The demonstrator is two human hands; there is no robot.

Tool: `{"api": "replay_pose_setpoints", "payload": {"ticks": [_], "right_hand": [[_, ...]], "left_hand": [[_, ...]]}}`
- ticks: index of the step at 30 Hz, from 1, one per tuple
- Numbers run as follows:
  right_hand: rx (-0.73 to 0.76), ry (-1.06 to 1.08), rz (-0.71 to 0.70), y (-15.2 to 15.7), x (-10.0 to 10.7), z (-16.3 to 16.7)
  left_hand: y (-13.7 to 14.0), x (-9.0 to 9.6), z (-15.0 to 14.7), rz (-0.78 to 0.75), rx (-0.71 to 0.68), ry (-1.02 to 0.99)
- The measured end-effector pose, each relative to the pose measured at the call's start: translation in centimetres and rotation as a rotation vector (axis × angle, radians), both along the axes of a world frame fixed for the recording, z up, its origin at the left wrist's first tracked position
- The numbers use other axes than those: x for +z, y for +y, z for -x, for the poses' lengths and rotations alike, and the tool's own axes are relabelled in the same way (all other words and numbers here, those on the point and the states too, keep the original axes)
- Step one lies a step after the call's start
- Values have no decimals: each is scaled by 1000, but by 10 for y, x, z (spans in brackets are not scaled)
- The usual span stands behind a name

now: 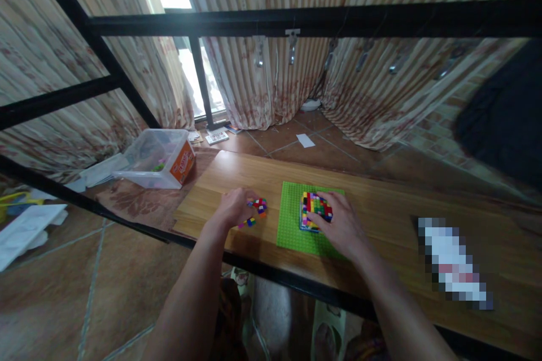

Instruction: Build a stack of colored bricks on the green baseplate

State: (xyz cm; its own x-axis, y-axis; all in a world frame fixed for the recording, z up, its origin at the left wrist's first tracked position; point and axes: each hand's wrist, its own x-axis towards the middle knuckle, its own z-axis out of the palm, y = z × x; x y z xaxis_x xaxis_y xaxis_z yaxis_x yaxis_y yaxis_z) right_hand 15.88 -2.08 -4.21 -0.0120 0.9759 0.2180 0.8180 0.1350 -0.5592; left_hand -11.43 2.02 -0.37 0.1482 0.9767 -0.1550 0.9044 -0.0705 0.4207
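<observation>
Stripy curtains (305, 84) hang at the back of the room, behind a long black bar (313, 20), and a brown wooden surface (231, 172) sits in front of them. I look down on it through the head camera, from far away. On it, between the two hands and reaching under the right one, lies a flat green plate (290, 220) full of little bumps. On the plate is a colourful block (316, 206) made of tiny bricks, right inside the curve of the right hand (344, 223). That hand is part open, with the thumb on the near side and the fingers on the far side, so I see it holding the block. I can't tell how hard it holds.

The left hand (237, 207) is bent and low beside a small heap of loose bricks (259, 205). I can't tell if its fingers have a brick, because they are partly hidden from me.

Here is what worries me. If the right hand squeezes or pushes too hard, bricks could pop off the block. I can't see whether the block is stuck down, so a bump might make it slide or tip. The loose bricks are so tiny that a quick sweep of the left hand could scatter them, and some might drop off the near edge.
</observation>
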Motion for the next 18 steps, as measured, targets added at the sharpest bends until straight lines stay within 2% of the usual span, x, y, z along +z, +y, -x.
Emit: {"api": "replay_pose_setpoints", "payload": {"ticks": [4,11,18], "right_hand": [[-7,-10,-11,-1,1,1],[12,-7,-7,-1,2,1],[9,-7,-14,-1,2,1]], "left_hand": [[2,-1,-8,-24,-42,69],[3,-14,-27,-138,-115,105],[-4,-20,-41,-170,-60,213]]}}
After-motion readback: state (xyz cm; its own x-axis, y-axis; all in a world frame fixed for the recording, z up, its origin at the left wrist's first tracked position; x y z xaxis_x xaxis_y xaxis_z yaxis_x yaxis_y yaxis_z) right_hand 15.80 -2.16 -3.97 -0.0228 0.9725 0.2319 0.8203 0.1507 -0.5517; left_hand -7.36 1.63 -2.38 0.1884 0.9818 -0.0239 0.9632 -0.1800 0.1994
